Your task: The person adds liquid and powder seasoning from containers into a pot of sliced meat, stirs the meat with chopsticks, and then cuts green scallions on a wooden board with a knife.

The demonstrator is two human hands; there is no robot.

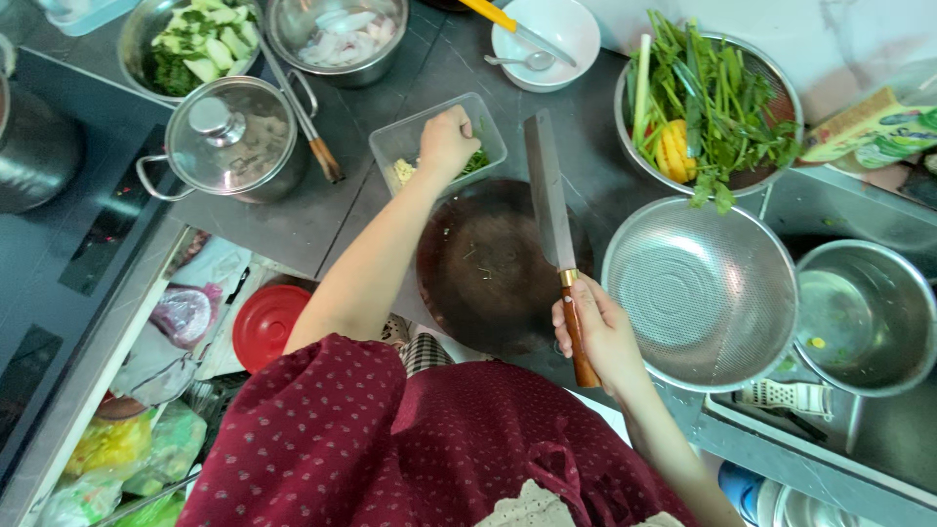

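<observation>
- Head view, nearest the camera: the right hand (603, 337) is closed around the wooden handle of a cleaver (556, 229), fingers wrapped just behind the brass collar. The broad blade points away from the person, over the right part of the round dark chopping board (488, 268).
- The cleaver looks heavy and stiff, weighted toward the blade; the smooth handle could turn slippery when wet, so the grip close to the collar seems the safest place.
- The left hand (447, 140) is bunched shut inside a clear plastic tub (410, 141) just beyond the board, on chopped greens (475, 162); whether it pinches any I cannot tell.
- The greens look soft, light and loose, best gathered with the fingertips.
- A metal strainer (699, 293) sits just right of the board.
</observation>
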